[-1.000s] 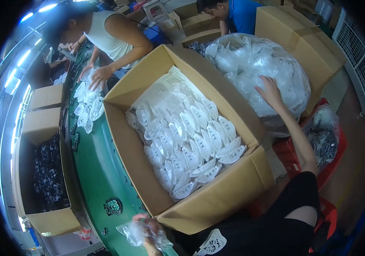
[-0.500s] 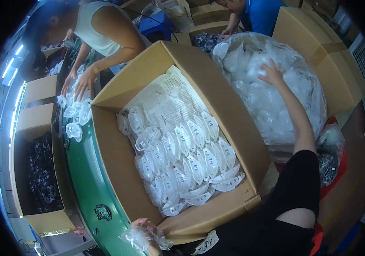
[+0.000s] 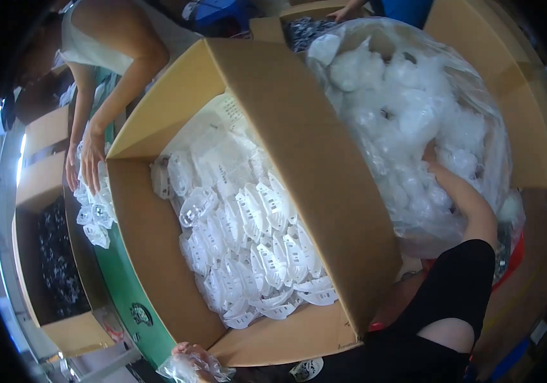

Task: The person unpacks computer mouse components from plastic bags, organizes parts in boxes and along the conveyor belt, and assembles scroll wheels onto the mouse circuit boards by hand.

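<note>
At the near left corner of a cardboard box, my left hand grips a crumpled clear plastic bag. Rows of white, leaf-shaped plastic parts lie inside that box, and a printed sheet shows behind them. My right arm reaches into a large clear bag full of small, whitish plastic-wrapped pieces. Only the back of my right hand shows there; the fingers are buried among the pieces, so whether they hold something is hidden.
A co-worker's hands are over clear plastic pieces on a green table. A carton of dark parts stands at the left. Another person's hand is at a far box. A small dark part lies on the table.
My right hand has sunk from the top of the pieces down into the nearer part of the large bag. The view has shifted; my left hand stays at the box corner.
</note>
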{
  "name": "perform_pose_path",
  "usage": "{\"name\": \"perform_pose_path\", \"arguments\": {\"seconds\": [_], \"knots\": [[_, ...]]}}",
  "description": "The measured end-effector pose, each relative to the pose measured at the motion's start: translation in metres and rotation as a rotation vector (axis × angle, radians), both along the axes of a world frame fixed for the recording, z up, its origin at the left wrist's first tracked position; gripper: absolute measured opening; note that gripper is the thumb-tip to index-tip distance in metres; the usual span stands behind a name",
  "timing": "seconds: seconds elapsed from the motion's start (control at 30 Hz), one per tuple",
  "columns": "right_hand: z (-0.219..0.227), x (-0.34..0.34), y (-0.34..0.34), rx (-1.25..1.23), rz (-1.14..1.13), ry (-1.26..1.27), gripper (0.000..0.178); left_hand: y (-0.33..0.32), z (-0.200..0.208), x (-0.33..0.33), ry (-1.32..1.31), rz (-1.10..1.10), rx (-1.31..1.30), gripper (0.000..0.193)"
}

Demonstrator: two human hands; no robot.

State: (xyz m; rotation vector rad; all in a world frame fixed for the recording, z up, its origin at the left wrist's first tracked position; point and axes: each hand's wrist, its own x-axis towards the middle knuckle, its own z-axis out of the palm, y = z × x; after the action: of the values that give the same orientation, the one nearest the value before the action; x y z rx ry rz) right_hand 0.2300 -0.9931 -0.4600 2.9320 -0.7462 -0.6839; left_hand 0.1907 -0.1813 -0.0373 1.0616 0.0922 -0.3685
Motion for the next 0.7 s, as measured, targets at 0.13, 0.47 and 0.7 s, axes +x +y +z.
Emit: {"name": "perform_pose_path", "arguments": {"seconds": [0.13, 0.47, 0.7], "knots": [[-0.045, -0.187, -0.097, 0.037, 0.107, -0.136, 0.048, -0.012, 0.002, -0.023, -0.243, 0.480, 0.607, 0.052], [0.074, 0.047, -0.159, 0.469, -0.594, -0.020, 0.054, -0.059, -0.006, 0.002, -0.188, 0.351, 0.347, 0.032], [0.265, 0.079, 0.085, 0.434, 0.020, -0.248, 0.030, -0.068, 0.016, -0.004, -0.147, 0.336, 0.750, 0.039]]}}
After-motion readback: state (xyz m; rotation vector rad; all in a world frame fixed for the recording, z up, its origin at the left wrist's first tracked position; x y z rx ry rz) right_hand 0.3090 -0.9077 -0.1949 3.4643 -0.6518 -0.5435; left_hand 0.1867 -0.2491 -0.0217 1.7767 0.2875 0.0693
